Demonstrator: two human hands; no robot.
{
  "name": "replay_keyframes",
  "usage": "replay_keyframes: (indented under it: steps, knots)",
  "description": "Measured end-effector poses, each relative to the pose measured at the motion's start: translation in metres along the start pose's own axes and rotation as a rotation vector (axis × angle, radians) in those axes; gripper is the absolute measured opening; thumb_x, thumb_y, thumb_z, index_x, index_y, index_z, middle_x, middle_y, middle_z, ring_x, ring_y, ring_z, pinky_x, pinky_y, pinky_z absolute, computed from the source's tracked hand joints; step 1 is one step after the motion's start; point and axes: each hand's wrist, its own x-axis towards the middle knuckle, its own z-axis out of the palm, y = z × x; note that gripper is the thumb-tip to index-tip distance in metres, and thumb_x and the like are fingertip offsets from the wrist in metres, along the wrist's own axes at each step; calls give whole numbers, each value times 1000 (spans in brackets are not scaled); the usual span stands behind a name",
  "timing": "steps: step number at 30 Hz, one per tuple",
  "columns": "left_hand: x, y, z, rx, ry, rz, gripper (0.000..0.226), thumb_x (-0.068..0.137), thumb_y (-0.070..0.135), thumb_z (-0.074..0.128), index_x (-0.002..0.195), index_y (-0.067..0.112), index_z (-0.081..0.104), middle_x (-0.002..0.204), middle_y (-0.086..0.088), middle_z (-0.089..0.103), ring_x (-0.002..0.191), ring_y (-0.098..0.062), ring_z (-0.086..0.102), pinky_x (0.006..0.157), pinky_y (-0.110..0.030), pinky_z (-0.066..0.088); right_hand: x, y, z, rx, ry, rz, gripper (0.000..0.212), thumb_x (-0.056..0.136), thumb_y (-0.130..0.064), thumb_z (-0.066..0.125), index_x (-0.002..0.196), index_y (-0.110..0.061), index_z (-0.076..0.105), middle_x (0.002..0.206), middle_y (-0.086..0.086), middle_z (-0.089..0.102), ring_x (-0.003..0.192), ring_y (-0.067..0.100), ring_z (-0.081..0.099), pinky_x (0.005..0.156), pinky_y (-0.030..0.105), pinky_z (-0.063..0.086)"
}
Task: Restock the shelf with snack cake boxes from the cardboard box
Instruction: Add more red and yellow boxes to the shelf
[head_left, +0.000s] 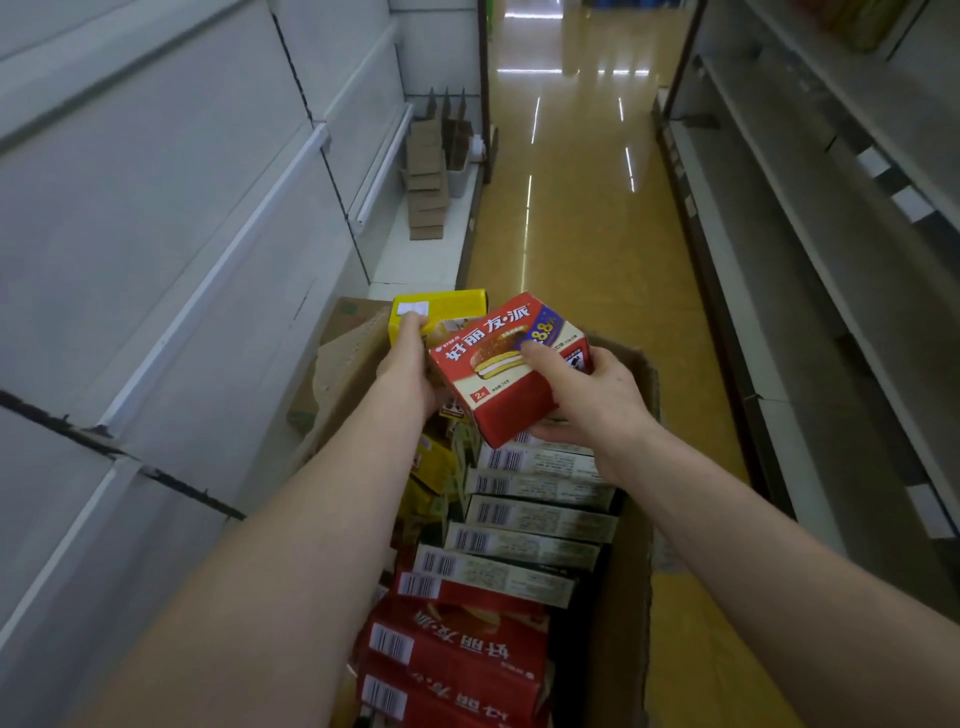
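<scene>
The cardboard box (623, 545) stands on the aisle floor (582, 208) between shelves on the left (156, 234) and right (831, 234). Snack boxes (524, 551) lie stacked inside it; 2 more (511, 374) are held above them.

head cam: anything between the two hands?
Yes: the red snack cake box, lifted above the cardboard box. Right hand grips it; left hand holds a yellow box.

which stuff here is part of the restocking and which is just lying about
Part of the job:
- red snack cake box, gripped by right hand
- yellow box, held by left hand
- cardboard box of stock
- left shelf

Lying about:
- folded cardboard pieces
- right shelving
</scene>
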Motion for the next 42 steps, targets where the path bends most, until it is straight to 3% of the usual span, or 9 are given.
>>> replay_keyframes:
  steps: [5,9,15,18,24,27,33,40,42]
  knots:
    - [-65,12,0,-138,88,108,42,74,40,68,107,15,60,95,-12,69,83,-26,69,72,-43,59,-22,-21,-18,18,3,-52,58,82,-36,74,129,-20,43,112,2,62,95,18,66,67,32,61]
    - [-116,20,17,-104,46,133,27,81,42,63,89,17,58,92,-10,63,88,-25,61,85,-42,56,-47,-51,-40,25,2,-112,57,82,-35,74,127,-21,43,108,1,61,92,16,65,68,33,61]
    - [-191,18,70,-47,-85,134,29,82,42,64,90,15,56,90,-13,64,87,-27,63,71,-41,56,-91,-95,-91,45,44,-201,60,80,-37,75,129,-21,43,112,1,64,96,17,67,67,33,61]
    - [-226,17,105,-45,-140,153,36,79,45,65,100,16,62,98,-12,67,92,-27,64,73,-41,56,-115,-114,-130,71,83,-237,62,80,-39,75,129,-20,43,113,3,65,99,19,67,66,34,61]
    - [-319,6,195,-155,-338,147,30,78,37,69,91,12,56,104,-13,65,100,-29,64,87,-45,55,-177,-153,-229,112,183,-366,62,79,-41,75,128,-20,44,113,4,67,96,19,69,68,35,61]
    - [-372,-8,245,-238,-503,121,31,80,36,67,90,8,58,97,-16,65,103,-30,65,93,-49,52,-212,-168,-286,135,252,-437,63,78,-39,76,129,-19,45,112,4,68,96,19,70,71,37,61]
    - [-460,-55,337,-208,-709,103,37,82,42,63,94,7,65,92,-19,68,80,-34,68,78,-53,57,-278,-187,-390,181,408,-528,46,81,-32,75,118,-19,52,106,5,70,89,18,71,62,30,59]
    - [-543,-104,418,-184,-868,99,38,82,43,64,96,7,63,102,-19,67,94,-34,67,84,-54,56,-352,-198,-485,151,591,-668,23,83,-25,72,102,-15,63,87,0,70,84,16,69,72,36,60]
    - [-562,-116,437,-176,-911,120,37,83,42,63,98,8,66,104,-19,68,96,-32,67,83,-51,57,-369,-200,-509,140,653,-696,16,83,-26,72,95,-20,63,90,1,71,86,15,70,74,37,60]
